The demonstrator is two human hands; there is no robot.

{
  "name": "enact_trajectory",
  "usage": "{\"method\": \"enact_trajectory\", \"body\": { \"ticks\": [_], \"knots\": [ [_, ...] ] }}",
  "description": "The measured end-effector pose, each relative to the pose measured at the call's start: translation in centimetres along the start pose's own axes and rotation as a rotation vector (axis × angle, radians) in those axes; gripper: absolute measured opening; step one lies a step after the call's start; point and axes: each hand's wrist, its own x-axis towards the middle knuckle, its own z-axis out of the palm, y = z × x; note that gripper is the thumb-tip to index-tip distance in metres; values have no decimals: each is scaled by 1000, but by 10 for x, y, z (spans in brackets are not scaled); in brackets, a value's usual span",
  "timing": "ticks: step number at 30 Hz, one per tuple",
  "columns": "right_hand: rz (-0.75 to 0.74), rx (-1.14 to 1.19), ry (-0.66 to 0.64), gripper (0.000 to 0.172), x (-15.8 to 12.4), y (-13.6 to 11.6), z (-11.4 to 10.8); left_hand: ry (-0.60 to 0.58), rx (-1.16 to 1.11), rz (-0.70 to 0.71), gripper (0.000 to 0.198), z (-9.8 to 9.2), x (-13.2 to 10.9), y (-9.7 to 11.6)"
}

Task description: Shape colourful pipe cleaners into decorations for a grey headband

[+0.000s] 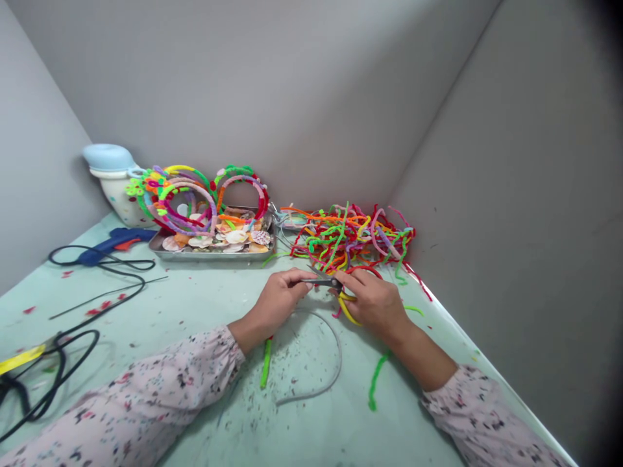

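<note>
Chiefly a caution on scissors (335, 283), one pair, blades parted, held between the two hands above the middle of the tabletop (341, 428): the left hand (274, 298) has its fingertips right at the blades, so a cut made too soon could nip the skin. Left fingers, drawn nearly together; whether anything small sits between them cannot be told. Right hand (379, 305), one, fingers curled closed round the red and yellow handles; a loose grip there might let the blades swing. Grey band (339, 358), one, curved on the near tabletop below the scissors; it could be dragged aside by a sleeve. Loose green strips, three: one below the left wrist (265, 364), red at its upper end, one below the right wrist (376, 383), one right of the right hand (415, 311). Fuzzy strips, one tangled heap (335, 237), far right, past counting; pulling one might bring others along. Metal tray (214, 256), one, far left of centre; in it, shells (236, 236), many, overlapping; above them, coloured hoops (267, 198), several, too overlapped for a sure count. Blue glue gun (100, 251), one, far left. Lidded cup (117, 194), one, behind it. Black cord (144, 283), looped along the left, number of lengths unclear; a snagging sleeve could tug it.
</note>
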Motion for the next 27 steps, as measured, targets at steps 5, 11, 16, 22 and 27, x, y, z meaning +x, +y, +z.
{"method": "enact_trajectory", "body": {
  "ticks": [5,11,16,22,27],
  "knots": [
    [-24,0,-1,24,0,3,0,-16,7,-11,21,0,0,2],
    [-34,19,9,23,-1,5,1,-28,4,-13,20,0,0,2],
    [-32,70,15,24,-2,6,5,-35,9,-18,20,-1,0,1],
    [-22,126,3,24,-3,7,5,-42,9,-4,20,-1,0,1],
    [-19,174,2,23,-3,8,6,-40,2,12,21,-1,1,-2]
  ]
}}
